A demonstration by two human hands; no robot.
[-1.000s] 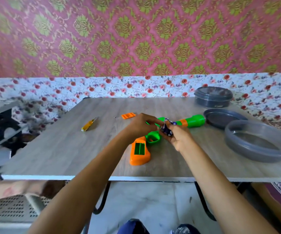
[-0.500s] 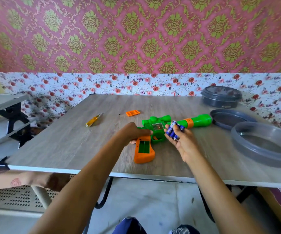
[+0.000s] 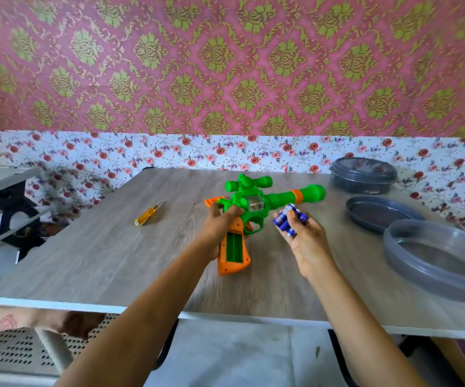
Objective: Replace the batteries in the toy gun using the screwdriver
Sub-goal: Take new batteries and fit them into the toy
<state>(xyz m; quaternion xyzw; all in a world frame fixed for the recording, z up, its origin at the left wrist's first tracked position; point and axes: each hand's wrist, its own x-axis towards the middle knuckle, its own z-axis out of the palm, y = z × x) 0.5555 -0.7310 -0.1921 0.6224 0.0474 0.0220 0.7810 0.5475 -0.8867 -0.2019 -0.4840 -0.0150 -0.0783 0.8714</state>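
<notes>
Left hand (image 3: 220, 227) is wrapped around the toy gun (image 3: 253, 208) at the top of its orange grip, holding it up off the table (image 3: 91, 258). Right hand (image 3: 306, 241) pinches a bunch of blue batteries (image 3: 288, 219) just beside the trigger guard. Battery compartment (image 3: 234, 247) looks open and empty, so I'd say we're at the loading step. Next up: slot the cells in one by one, minding polarity. Screwdriver (image 3: 149, 214) sits well off to the left.

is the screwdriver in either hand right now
No, the screwdriver lies on the table, apart from both hands.
</notes>
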